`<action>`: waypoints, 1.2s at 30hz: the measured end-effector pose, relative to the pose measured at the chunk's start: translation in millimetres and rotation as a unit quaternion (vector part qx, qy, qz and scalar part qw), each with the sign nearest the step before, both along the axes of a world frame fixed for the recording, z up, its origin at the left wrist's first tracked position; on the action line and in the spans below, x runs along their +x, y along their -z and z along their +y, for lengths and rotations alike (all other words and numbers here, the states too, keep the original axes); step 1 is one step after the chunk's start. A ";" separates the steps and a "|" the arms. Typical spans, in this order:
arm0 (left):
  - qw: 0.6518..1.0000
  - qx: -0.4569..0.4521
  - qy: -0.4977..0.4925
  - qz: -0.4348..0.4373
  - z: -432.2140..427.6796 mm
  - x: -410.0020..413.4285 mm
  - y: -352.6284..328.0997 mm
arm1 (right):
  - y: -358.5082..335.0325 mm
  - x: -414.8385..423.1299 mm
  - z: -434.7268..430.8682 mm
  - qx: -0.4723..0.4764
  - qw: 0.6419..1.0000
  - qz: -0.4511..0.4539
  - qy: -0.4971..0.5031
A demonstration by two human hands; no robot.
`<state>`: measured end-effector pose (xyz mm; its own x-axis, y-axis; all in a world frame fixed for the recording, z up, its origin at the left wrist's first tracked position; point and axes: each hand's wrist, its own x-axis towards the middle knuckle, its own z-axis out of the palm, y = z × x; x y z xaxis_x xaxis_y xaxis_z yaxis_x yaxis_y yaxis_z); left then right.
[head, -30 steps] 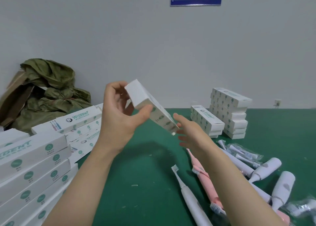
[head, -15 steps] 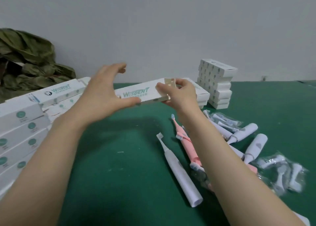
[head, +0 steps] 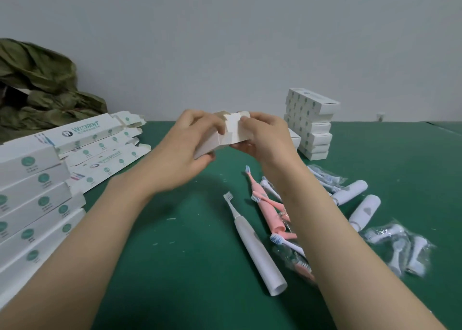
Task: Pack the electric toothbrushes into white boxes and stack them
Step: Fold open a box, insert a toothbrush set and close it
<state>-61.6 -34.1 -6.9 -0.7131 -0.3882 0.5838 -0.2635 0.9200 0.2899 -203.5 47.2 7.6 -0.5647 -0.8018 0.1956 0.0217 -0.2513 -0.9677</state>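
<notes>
Green-covered table (head: 175, 267) vs. plain grey wall (head: 225, 42); olive bag (head: 37, 84) at far left. White box (head: 232, 132) was held above table centre betw. both hands, its end flaps unfolded. Left hand (head: 185, 154) gripped the box body, fingers over top, thumb beneath. Right hand (head: 267, 139) pinched the flapped end. Both forearms reached fwd. White toothbrush (head: 252, 242) and pink toothbrush (head: 267, 204) lay near right. Packed boxes (head: 312, 124) were stacked far right, flat boxes (head: 37, 192) piled left.
</notes>
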 end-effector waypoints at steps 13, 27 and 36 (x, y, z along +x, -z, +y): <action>0.981 0.131 -0.030 0.143 15.2 -12.1 -0.8 | -6.1 -10.7 4.8 0.050 0.991 0.109 -0.059; 0.996 0.074 -0.039 -0.014 17.7 -10.9 9.6 | 4.8 -46.7 50.9 0.292 0.846 0.441 -0.064; 0.996 0.080 -0.036 -0.016 13.7 -9.2 9.6 | 92.0 -29.0 98.9 0.417 0.672 0.608 0.069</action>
<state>-70.8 -20.3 -16.5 -0.6968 -0.5254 0.4883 -0.3383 0.8410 0.4222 -232.5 146.0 -84.4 -0.4737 -0.8755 0.0953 -0.8807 0.4706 -0.0548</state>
